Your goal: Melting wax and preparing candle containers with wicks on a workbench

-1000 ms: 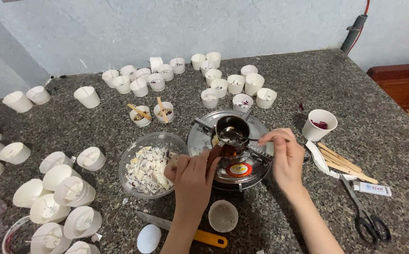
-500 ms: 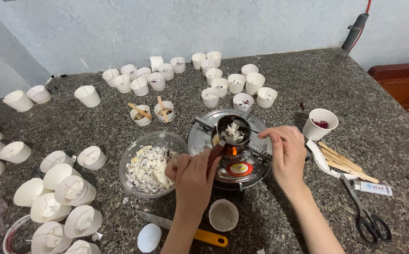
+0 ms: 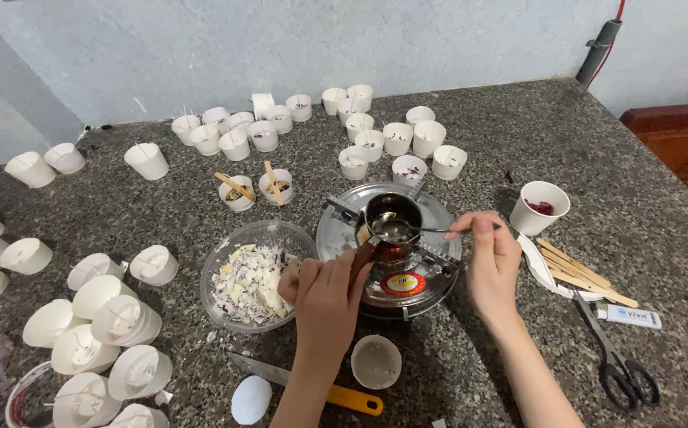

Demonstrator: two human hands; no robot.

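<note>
The left hand (image 3: 324,289) is gripping the brown handle of the small dark metal melting pot (image 3: 391,218), which is sitting on the round silver burner (image 3: 431,273) directly ahead of both hands. The right hand (image 3: 490,257) is pinching a thin metal spoon (image 3: 423,230), whose long axis is running leftward into the pot, so the right hand is lying just beside it.

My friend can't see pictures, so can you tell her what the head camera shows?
A person's left hand holds the handle of a small metal pot on a round burner, while the right hand holds a spoon in the pot. A clear bowl of white flakes sits beside it on a speckled counter dotted with many small white cups.
</note>
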